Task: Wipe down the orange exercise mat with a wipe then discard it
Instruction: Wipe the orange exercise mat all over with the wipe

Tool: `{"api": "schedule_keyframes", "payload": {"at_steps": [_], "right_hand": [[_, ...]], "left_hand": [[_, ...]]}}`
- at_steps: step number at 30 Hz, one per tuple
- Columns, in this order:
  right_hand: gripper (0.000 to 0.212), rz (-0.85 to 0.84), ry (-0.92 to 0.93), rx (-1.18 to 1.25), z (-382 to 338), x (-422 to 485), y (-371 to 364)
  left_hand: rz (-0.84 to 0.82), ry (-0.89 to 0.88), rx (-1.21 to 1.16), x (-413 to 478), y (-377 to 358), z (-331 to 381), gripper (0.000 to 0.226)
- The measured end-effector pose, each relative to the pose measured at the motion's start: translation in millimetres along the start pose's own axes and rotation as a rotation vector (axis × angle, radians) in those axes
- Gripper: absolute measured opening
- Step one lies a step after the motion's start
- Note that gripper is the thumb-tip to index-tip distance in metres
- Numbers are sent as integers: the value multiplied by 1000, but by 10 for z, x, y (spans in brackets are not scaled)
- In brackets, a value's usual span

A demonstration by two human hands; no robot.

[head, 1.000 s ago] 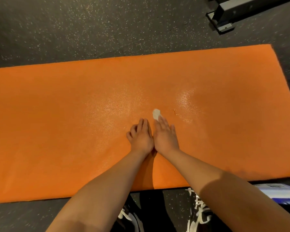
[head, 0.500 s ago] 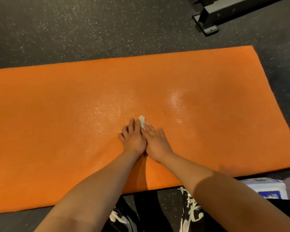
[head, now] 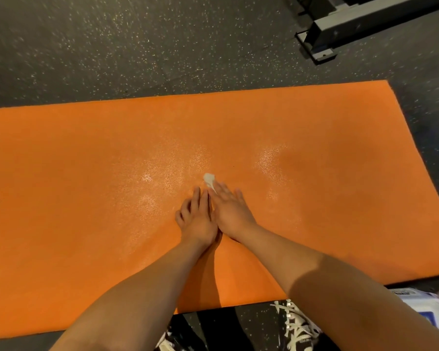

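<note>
Fingers (head: 203,198) of both hands lie straight and flat, side by side, pressing the wipe (head: 209,179) to the mat (head: 86,178); neither curls round it, and only its white tip shows, just beyond the fingertips of the right hand (head: 230,211), the left hand (head: 197,220) alongside. The hands sit mid-mat, between near and far edges; its long axis runs left to right, with wet sheen (head: 269,158) either side, so the next stroke probably goes sideways toward a duller end.
</note>
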State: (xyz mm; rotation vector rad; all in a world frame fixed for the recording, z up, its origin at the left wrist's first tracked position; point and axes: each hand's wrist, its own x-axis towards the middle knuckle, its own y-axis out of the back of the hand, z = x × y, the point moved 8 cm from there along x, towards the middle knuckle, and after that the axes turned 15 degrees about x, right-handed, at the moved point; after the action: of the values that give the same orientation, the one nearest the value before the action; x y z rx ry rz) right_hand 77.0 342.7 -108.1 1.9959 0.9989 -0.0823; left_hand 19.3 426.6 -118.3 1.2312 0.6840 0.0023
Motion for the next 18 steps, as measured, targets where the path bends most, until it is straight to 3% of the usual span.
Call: {"api": "schedule_keyframes", "payload": {"at_steps": [2,5,7,12,14,18], "right_hand": [[66,25,29,-87,107,38,64],[68,209,-227,-13,565,9,345],[69,244,-317,17,639,2,372],[68,-22,54,-15,-4,111,-35],[68,-30,119,-75,0,163,-23],[74,192,-144,-85,458,184,406]], "left_hand": [[19,-7,4,3,9,-36,62],[15,-3,8,-7,4,-18,64],[18,10,0,0,11,-12,65],[117,12,11,64,175,-74,60],[129,41,43,93,203,-168,64],[79,76,56,136,177,-271,66]]}}
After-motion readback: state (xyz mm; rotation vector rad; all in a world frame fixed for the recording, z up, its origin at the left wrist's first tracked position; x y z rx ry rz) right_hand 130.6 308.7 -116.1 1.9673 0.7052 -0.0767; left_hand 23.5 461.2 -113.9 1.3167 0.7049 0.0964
